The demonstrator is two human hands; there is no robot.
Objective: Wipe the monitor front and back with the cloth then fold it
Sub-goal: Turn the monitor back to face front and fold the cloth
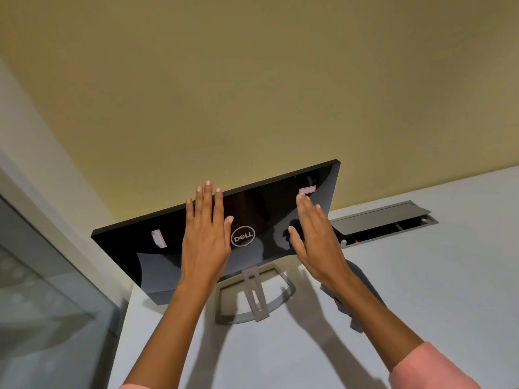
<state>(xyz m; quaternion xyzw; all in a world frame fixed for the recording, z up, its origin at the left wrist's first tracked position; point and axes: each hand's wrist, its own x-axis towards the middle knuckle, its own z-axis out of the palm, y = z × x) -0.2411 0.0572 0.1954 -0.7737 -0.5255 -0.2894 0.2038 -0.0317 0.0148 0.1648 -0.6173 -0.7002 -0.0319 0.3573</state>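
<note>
The monitor (252, 220) stands at the centre of the frame on a white surface (421, 276), its glossy black back with the logo facing the camera and its long axis running from lower left up to upper right. Both hands are raised against that back panel. The left hand (205, 237) lies just left of the logo, fingers straight and together, reaching past the top edge; it appears to rest flat on the panel. The right hand (314, 237) sits just right of the logo, fingers straight, tilted edge-on, holding nothing; whether it touches the panel I cannot tell. A greyish cloth (362, 287) seems to lie on the surface under the right forearm, partly hidden, so the right hand is the nearer of the 2 to it. Neither hand holds the cloth.
</note>
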